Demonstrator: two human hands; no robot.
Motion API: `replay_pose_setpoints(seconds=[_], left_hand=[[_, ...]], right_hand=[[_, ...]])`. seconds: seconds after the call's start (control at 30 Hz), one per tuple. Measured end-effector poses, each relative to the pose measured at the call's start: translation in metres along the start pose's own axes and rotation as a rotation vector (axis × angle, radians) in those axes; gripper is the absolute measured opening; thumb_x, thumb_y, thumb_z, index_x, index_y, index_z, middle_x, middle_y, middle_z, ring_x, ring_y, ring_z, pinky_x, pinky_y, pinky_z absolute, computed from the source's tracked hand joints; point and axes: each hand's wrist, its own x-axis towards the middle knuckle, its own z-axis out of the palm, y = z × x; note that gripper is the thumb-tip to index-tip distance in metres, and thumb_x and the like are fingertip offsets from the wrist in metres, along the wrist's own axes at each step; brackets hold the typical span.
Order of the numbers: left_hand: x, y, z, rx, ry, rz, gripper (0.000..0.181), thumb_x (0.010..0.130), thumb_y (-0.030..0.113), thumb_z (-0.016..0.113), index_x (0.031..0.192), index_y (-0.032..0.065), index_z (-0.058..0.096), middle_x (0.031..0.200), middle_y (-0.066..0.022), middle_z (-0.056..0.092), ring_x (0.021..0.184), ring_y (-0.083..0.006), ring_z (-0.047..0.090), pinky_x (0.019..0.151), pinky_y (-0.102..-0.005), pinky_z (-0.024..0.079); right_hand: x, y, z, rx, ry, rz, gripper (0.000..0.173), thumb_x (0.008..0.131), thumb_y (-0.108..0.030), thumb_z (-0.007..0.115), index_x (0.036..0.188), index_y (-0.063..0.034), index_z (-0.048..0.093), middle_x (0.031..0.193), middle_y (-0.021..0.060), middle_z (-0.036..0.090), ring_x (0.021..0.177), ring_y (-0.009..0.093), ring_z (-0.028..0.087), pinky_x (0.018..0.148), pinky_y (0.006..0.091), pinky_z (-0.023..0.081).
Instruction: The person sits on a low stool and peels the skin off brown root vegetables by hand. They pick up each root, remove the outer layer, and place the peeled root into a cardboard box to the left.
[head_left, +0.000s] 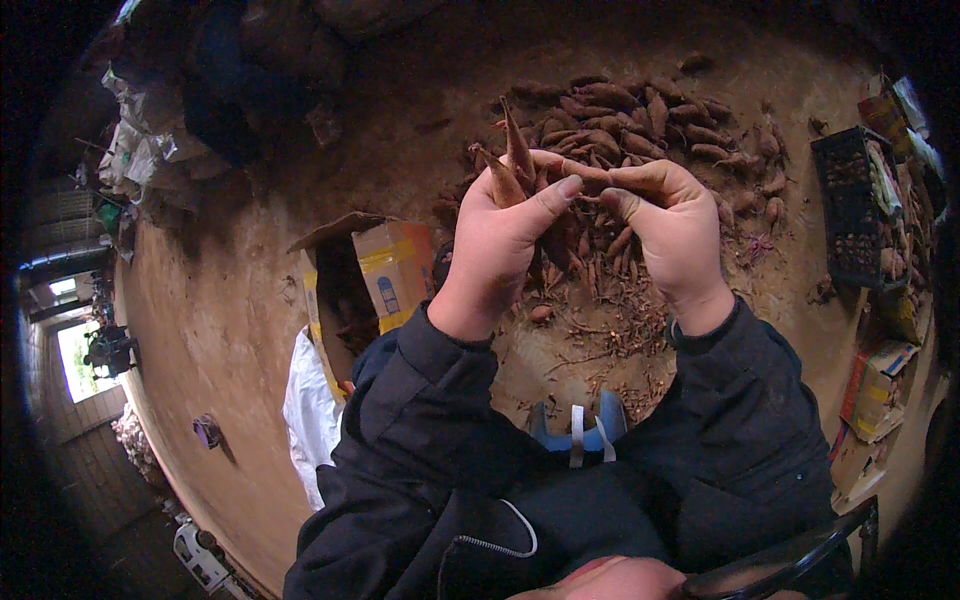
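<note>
Above the heap, my left hand (504, 225) holds several sweet potatoes (517, 146), their pointed ends sticking up between thumb and fingers. My right hand (675, 232) is close beside it, thumb and forefinger pinched at the thin end of a root that spans between both hands. How many roots lie in the left palm is hidden. Behind and below the hands a heap of reddish-brown sweet potatoes (600, 139) spreads over the dirty floor. Thin broken root ends (619, 330) are scattered nearer my body.
An open cardboard box (394, 266) with yellow tape stands at the left, next to a white sack (307, 420). At the right are a black plastic crate (855, 210) holding roots and another carton (877, 394). A small round object (206, 432) lies on the floor at far left.
</note>
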Motion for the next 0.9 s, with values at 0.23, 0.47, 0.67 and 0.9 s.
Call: replay_pose_setpoints(seconds=[0.23, 0.47, 0.67, 0.9], left_hand=[[-0.003, -0.004, 0.002, -0.084, -0.062, -0.027, 0.024, 0.098, 0.014, 0.074, 0.118, 0.0042, 0.065, 0.105, -0.0043, 0.072, 0.093, -0.0139, 0.068, 0.080, -0.0302, 0.057], [-0.006, -0.011, 0.003, -0.183, -0.013, -0.017, 0.035, 0.092, 0.005, 0.078, 0.122, 0.0039, 0.061, 0.111, -0.0076, 0.069, 0.101, -0.0198, 0.068, 0.092, -0.0367, 0.056], [-0.005, -0.013, 0.000, -0.240, 0.007, -0.012, 0.038, 0.091, -0.002, 0.077, 0.124, 0.0020, 0.057, 0.104, -0.0083, 0.072, 0.097, -0.0189, 0.072, 0.088, -0.0328, 0.058], [-0.003, -0.014, -0.003, -0.062, 0.056, -0.008, 0.037, 0.091, -0.001, 0.079, 0.121, 0.0014, 0.058, 0.102, -0.0083, 0.073, 0.094, -0.0176, 0.072, 0.087, -0.0308, 0.057]], right_hand=[[-0.010, 0.005, -0.006, -0.260, 0.023, -0.231, 0.013, 0.087, 0.008, 0.075, 0.099, 0.0019, 0.076, 0.099, 0.0073, 0.078, 0.090, 0.012, 0.072, 0.082, 0.0265, 0.057], [-0.015, 0.001, -0.004, -0.194, -0.018, -0.103, 0.014, 0.088, 0.005, 0.075, 0.102, 0.0042, 0.075, 0.100, 0.0093, 0.078, 0.091, 0.013, 0.072, 0.083, 0.0260, 0.057], [-0.008, 0.000, 0.002, 0.030, -0.101, 0.158, 0.013, 0.094, 0.002, 0.072, 0.106, 0.0052, 0.075, 0.100, 0.0088, 0.078, 0.093, 0.011, 0.071, 0.087, 0.0248, 0.056], [-0.011, 0.000, 0.002, -0.344, -0.113, -0.113, 0.012, 0.091, 0.003, 0.067, 0.102, 0.0039, 0.074, 0.092, 0.0099, 0.076, 0.085, 0.014, 0.069, 0.078, 0.0292, 0.054]])
